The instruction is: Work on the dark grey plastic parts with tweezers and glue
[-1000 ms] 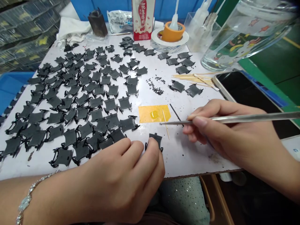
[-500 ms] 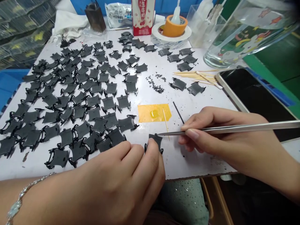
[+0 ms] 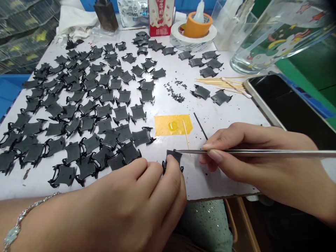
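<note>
Since the earlier frames the steel tweezers (image 3: 288,153) have swung level, and their tip has dropped from beside the yellow tape (image 3: 165,125) onto the upper edge of a black moulded part (image 3: 173,155). That part lies on the white work board (image 3: 223,183), just below the tape and apart from the rows of matching parts (image 3: 89,112). The right hand (image 3: 244,150) holds the tweezers in a narrow pencil grip (whether the tips clamp the part or only touch it, I cannot tell). The left hand (image 3: 139,199) stays curled, its fingertips (image 3: 170,168) pressing the part down.
</note>
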`<state>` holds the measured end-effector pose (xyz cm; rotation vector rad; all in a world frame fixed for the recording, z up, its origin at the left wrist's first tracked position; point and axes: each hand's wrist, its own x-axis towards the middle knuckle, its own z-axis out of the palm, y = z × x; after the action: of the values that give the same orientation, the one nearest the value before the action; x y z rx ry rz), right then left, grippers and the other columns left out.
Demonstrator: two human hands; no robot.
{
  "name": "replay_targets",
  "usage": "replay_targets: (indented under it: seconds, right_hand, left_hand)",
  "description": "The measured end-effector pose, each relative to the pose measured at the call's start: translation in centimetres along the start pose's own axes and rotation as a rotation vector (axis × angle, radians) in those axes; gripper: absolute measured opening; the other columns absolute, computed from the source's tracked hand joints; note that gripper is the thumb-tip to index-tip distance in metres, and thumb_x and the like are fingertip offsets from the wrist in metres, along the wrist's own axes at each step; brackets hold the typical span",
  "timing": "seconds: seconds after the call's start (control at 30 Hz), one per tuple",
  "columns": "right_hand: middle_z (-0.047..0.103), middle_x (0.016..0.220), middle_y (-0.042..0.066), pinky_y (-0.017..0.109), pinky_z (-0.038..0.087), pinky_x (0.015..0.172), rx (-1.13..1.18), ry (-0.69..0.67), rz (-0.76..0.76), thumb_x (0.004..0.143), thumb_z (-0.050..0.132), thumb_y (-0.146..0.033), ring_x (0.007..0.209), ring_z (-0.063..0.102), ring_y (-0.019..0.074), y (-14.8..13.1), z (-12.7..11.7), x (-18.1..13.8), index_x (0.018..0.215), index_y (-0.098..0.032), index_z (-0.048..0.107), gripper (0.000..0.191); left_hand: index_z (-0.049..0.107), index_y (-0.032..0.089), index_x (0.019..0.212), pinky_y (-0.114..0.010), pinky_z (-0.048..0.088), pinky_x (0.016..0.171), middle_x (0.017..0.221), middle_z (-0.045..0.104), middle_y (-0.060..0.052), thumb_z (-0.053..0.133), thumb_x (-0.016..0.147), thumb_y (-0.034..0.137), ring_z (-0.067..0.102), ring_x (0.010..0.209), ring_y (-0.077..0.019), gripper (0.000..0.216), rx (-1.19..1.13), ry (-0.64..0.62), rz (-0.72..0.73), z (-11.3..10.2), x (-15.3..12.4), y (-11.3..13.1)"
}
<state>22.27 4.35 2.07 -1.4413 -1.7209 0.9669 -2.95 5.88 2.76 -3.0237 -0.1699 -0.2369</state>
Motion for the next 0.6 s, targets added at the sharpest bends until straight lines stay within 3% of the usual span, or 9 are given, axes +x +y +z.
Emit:
replay_targets:
  seconds: [0.1, 0.2, 0.37, 0.6]
  right_hand:
    - [0.075, 0.068, -0.007, 0.023, 0.051, 0.049, -0.007, -0.013, -0.078, 0.081, 0.077, -0.031, 0.056, 0.068, 0.0127, 0.0, -0.2, -0.1, 0.076, -0.029, 0.069, 0.01]
    - [0.075, 0.068, -0.008, 0.023, 0.051, 0.05, -0.064, -0.024, -0.062, 0.083, 0.075, -0.03, 0.058, 0.069, 0.0131, 0.1, -0.5, -0.3, 0.076, -0.03, 0.07, 0.009]
    - [0.078, 0.078, -0.009, 0.022, 0.054, 0.053, -0.126, -0.167, -0.092, 0.086, 0.071, -0.037, 0.065, 0.073, 0.0147, 0.5, -1.2, -0.1, 0.085, -0.035, 0.073, 0.003]
    - [0.079, 0.091, -0.008, 0.023, 0.059, 0.064, -0.19, -0.271, -0.129, 0.087, 0.068, -0.033, 0.077, 0.076, 0.0174, 0.8, -2.2, -0.4, 0.093, -0.035, 0.075, 0.008]
  left_hand:
    - [0.055, -0.002, 0.124, -0.04, 0.055, 0.057, 0.122, 0.066, -0.024, 0.025, 0.098, 0.009, 0.069, 0.081, -0.0308, 0.041, -0.002, -0.021, 0.006, -0.2, 0.1, 0.0]
    - [0.055, -0.001, 0.123, -0.039, 0.055, 0.057, 0.121, 0.066, -0.024, 0.026, 0.097, 0.008, 0.069, 0.078, -0.0298, 0.04, 0.006, -0.035, 0.019, -0.5, 0.2, -0.1]
    - [0.054, -0.002, 0.124, -0.038, 0.053, 0.054, 0.122, 0.064, -0.024, 0.026, 0.095, 0.008, 0.068, 0.075, -0.0288, 0.041, 0.025, -0.078, 0.033, -0.6, 0.3, 0.0]
    - [0.057, 0.002, 0.121, -0.036, 0.054, 0.056, 0.12, 0.067, -0.02, 0.026, 0.097, 0.009, 0.067, 0.071, -0.0238, 0.04, 0.086, -0.1, 0.015, -0.6, 0.6, 0.2]
